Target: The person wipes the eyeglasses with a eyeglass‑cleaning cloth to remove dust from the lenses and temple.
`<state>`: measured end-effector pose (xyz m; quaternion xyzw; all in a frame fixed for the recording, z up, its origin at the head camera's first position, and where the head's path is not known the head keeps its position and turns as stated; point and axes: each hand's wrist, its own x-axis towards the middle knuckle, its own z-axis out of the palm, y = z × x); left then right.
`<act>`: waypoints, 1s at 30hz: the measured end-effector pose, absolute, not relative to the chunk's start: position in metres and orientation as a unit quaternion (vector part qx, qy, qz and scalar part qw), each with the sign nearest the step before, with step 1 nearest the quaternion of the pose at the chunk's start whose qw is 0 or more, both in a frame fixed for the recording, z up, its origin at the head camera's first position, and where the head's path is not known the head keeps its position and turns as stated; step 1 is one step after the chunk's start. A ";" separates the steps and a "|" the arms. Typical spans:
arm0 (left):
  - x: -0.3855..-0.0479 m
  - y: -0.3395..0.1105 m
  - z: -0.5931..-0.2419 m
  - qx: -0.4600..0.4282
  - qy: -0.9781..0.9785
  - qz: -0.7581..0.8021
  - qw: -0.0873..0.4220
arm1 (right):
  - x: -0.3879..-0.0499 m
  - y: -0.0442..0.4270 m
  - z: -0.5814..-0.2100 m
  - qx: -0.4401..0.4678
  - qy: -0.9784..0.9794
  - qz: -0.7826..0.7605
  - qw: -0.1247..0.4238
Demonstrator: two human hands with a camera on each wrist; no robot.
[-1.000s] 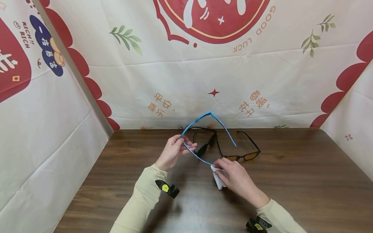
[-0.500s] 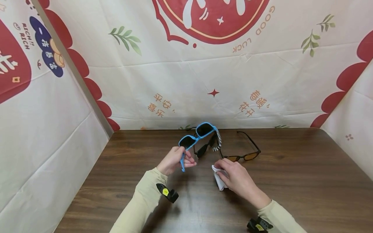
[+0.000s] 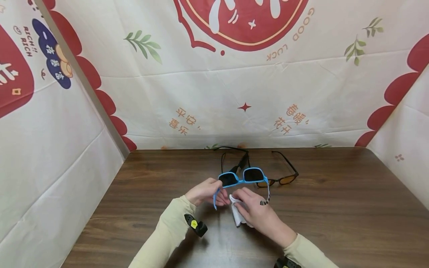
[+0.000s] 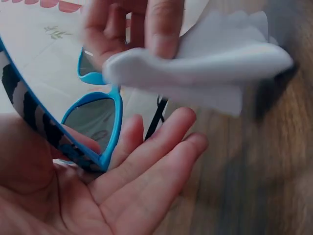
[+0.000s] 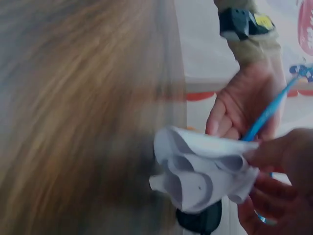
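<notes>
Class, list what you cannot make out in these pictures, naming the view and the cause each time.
- Head view: the near part of the black sunglasses, hidden behind the blue sunglasses.
- Head view: part of one lens of the amber-lensed glasses, behind that same blue frame.
- Head view: some of the white cloth, covered by the right grip.
- Head view: the red emblem's top, cut off by the upper edge.
- Right wrist view: the table's fine grain, blurred.

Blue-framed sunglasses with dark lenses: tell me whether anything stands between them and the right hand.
Partly: in the head view, fingers of the left hand, which grips the blue-framed sunglasses, lie between the left lens and the folded white cloth in the right hand. Nothing visible stands between that hand and the right lens.
</notes>
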<state>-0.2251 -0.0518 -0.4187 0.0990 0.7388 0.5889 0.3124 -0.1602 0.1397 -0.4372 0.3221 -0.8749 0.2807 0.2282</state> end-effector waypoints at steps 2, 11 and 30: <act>-0.222 -0.049 -0.421 0.098 0.742 0.585 0.312 | -0.161 0.133 -0.435 0.306 -0.877 0.271 0.250; -0.210 -0.041 -0.422 0.096 0.753 0.561 0.332 | -0.174 0.126 -0.432 0.231 -0.897 0.208 0.314; -0.206 -0.040 -0.412 0.143 0.750 0.524 0.377 | -0.182 0.126 -0.433 0.269 -0.857 0.206 0.389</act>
